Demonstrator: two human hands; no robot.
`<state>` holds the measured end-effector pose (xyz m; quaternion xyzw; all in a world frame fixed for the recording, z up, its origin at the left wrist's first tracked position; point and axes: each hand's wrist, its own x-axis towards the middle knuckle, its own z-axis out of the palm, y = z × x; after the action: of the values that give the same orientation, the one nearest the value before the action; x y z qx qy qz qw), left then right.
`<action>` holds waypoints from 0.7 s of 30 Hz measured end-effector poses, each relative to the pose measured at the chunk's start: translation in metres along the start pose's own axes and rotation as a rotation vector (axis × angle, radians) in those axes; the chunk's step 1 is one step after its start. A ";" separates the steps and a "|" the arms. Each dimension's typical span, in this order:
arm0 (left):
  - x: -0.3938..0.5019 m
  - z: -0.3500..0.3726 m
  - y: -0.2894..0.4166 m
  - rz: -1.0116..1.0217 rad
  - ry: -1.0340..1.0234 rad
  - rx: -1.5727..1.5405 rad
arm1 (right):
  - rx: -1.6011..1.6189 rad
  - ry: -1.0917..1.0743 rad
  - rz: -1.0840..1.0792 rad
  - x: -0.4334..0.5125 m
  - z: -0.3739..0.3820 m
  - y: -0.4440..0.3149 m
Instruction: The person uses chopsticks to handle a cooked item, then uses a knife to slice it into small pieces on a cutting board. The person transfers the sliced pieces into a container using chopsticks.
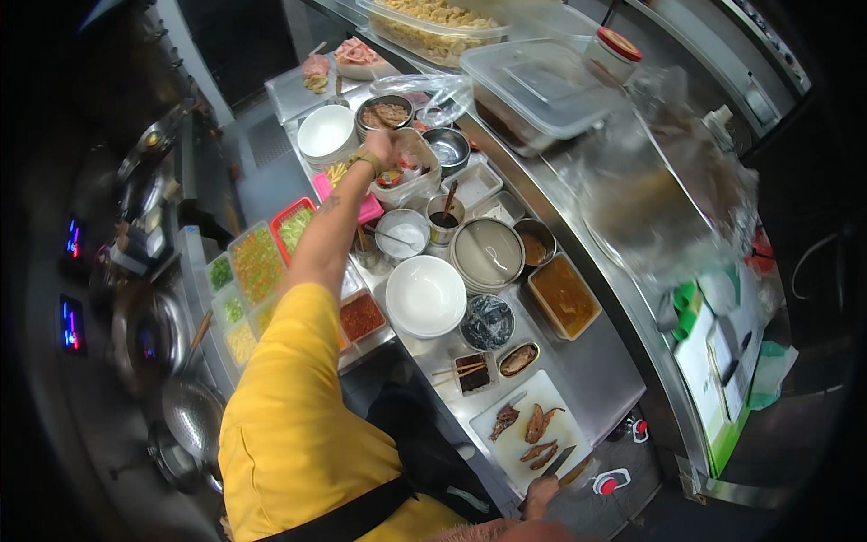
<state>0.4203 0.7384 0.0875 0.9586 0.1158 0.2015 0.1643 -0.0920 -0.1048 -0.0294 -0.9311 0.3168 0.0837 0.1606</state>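
Note:
My left hand [383, 149] reaches to a clear plastic tub [433, 166] holding colourful packets [406, 166]. It is blurred and its fingers are hidden, so whether it grips something cannot be told. At the lower right, my right hand [540, 493] is closed around a knife [560, 461], whose blade lies over the edge of a white cutting board [504, 440]. Several pieces of browned cooked meat or fish [538, 423] rest on that board. Beyond it stand an open oval tin [519, 359] and a small tub of dark sauce with chopsticks [472, 372].
White bowls [427, 296], stacked plates [488, 251] and a tub of orange-brown liquid [565, 298] crowd the steel counter. Chopped vegetables [257, 264] fill tubs at left, beside a wok [145, 332]. A raised steel shelf [542, 183] with lidded containers [542, 88] runs along the right.

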 end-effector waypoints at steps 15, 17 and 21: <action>-0.156 -0.020 0.231 0.346 0.355 -0.335 | 0.034 0.106 0.049 0.000 -0.014 0.027; -0.237 -0.013 0.294 0.472 0.355 -0.529 | 0.120 0.170 0.020 -0.009 -0.022 0.015; -0.441 0.026 0.425 0.673 -0.124 -0.841 | 0.109 0.090 -0.077 -0.001 0.008 0.049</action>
<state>0.1044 0.2139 0.0653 0.8044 -0.2982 0.2150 0.4666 -0.1231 -0.1379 -0.0490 -0.9352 0.2918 0.0182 0.1996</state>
